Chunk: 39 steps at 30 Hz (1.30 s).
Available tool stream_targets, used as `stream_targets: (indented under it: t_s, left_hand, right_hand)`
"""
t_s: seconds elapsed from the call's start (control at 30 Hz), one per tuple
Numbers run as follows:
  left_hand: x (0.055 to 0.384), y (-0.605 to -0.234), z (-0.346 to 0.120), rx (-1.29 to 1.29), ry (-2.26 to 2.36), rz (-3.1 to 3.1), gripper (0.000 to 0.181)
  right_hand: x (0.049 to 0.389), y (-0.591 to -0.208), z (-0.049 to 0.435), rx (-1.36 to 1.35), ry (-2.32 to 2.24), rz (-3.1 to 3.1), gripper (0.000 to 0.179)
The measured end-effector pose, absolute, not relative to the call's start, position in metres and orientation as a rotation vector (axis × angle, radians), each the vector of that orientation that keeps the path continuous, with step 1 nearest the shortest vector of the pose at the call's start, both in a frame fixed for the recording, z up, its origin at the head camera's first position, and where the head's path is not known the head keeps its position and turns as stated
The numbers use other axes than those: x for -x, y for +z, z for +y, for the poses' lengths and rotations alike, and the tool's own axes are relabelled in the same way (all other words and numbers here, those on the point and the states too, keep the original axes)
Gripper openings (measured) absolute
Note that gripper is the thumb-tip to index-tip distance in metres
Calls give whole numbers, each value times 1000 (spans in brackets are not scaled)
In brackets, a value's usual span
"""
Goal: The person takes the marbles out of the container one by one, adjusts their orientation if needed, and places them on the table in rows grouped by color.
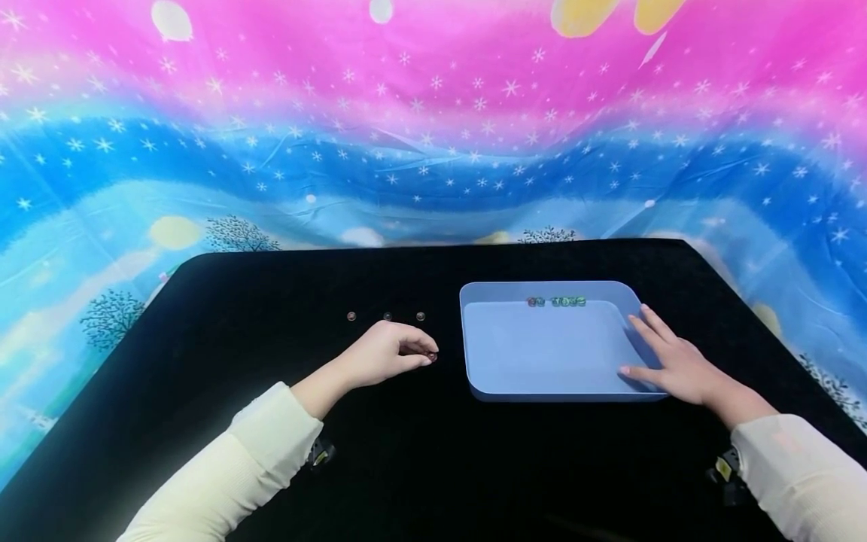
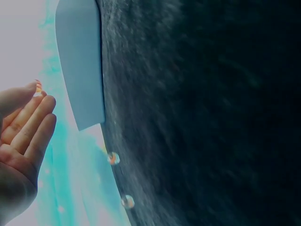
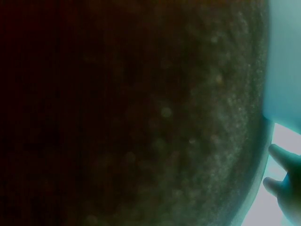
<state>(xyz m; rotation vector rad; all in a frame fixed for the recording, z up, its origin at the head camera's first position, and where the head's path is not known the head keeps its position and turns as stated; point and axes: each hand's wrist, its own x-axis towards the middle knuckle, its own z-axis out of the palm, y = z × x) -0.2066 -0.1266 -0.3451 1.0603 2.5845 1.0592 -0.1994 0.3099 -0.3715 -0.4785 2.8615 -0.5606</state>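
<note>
My left hand [image 1: 386, 352] pinches a small reddish glass marble [image 1: 432, 356] between thumb and fingertips, left of a blue-grey tray [image 1: 542, 395]. The left wrist view shows this marble [image 2: 38, 86] at the thumb tip, above the black cloth. Three more clear marbles lie in a row behind the hand, among them a left one [image 1: 351, 316] and a right one [image 1: 421, 316]; the hand partly covers the middle one. Several green and reddish marbles [image 1: 569, 301] line the tray's far side. With fingers spread, my right hand [image 1: 680, 369] rests on the tray's right rim.
A black cloth [image 1: 379, 467] covers the table under the tray and marbles. Behind it hangs a pink and blue backdrop [image 1: 420, 150] with snowflakes. Each wrist carries a small dark camera, one under the left sleeve [image 1: 271, 429] and one by the right sleeve [image 1: 792, 452].
</note>
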Motion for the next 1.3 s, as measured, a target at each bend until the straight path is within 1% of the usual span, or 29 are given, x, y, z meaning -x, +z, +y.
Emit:
stream_targets:
  t_s: [0.67,1.1,1.3]
  left_hand:
    - [201,-345,-170,-846,1216,2589,18]
    - [207,-352,-198,-706,1251,2703,21]
    - [207,-350,-205,-670,1264,2748,20]
  right_hand:
    - [201,-370,308,469,-580,2837,87]
    - [201,-371,310,457,-567,2842,88]
    - [201,-373,311,462,-561,2844,87]
